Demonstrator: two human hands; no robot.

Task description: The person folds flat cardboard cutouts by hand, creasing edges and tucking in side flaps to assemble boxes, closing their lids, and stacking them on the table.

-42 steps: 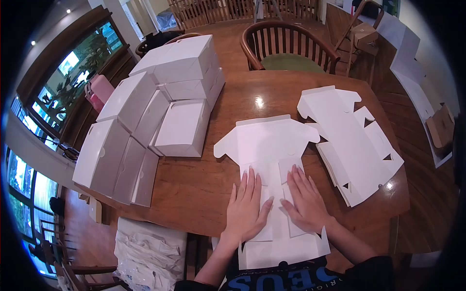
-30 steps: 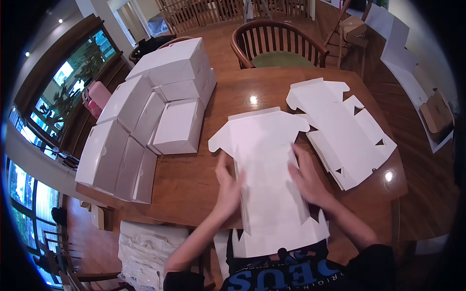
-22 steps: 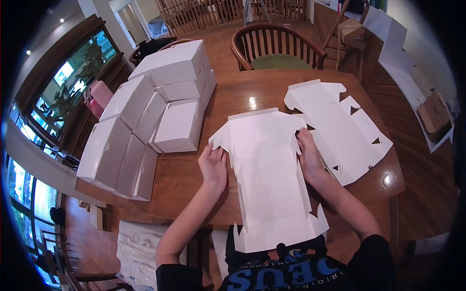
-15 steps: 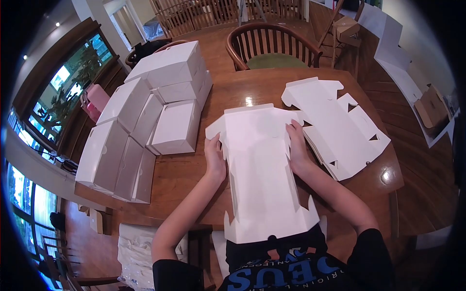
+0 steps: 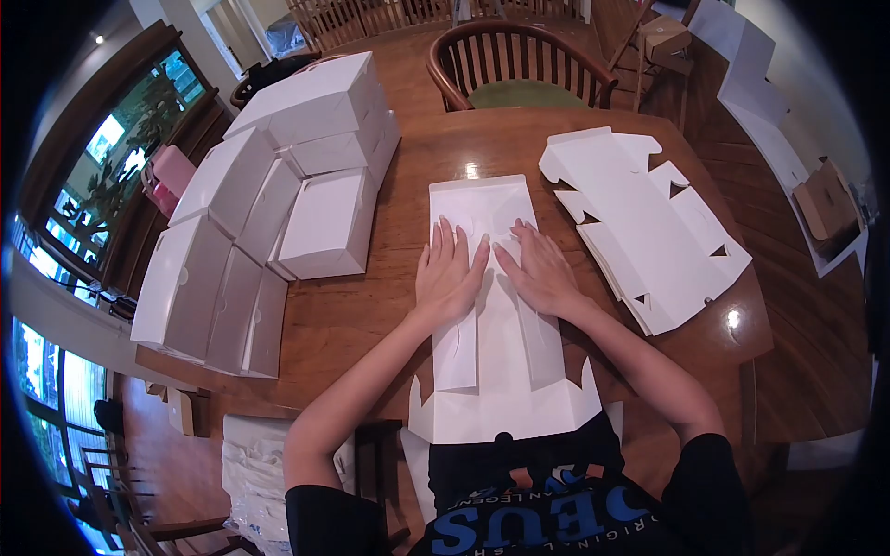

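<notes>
A white cardboard box blank point(image 5: 501, 408) lies in front of me, its near end by my shirt. Its two long side flaps are folded inward over the middle panel. My left hand point(image 5: 451, 276) presses flat on the left flap, fingers spread and pointing away from me. On the right flap rests my right hand point(image 5: 540, 271), also flat with fingers apart. The two thumbs nearly meet over the centre. Small tabs stand up at the near corners of the blank. Both palms cover part of the far half.
Folded white boxes point(image 5: 324, 222) are stacked at the table's left. A pile of flat box blanks point(image 5: 649, 222) lies at the right. A wooden chair point(image 5: 519, 74) stands beyond the far edge, and a pink bottle point(image 5: 171, 171) is behind the boxes.
Both hands have moved inward from the blank's outer edges onto its side flaps. The flaps, which stood up before, are now folded over the middle.
</notes>
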